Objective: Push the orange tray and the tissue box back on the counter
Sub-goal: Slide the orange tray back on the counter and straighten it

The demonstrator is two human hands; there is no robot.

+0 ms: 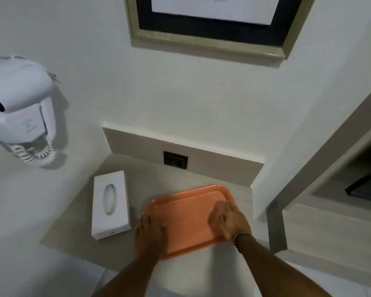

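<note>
Orange tray (189, 213) is pressed under both flat, spread palms: left hand (149, 234), right hand (231, 221). Even pressure advised; tissue box (110, 204) lies beside left hand, untouched.

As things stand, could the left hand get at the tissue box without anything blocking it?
Probably yes. The left hand lies flat on the orange tray's near left corner, and the tissue box sits just to its left on the counter, with only bare surface between them.
</note>
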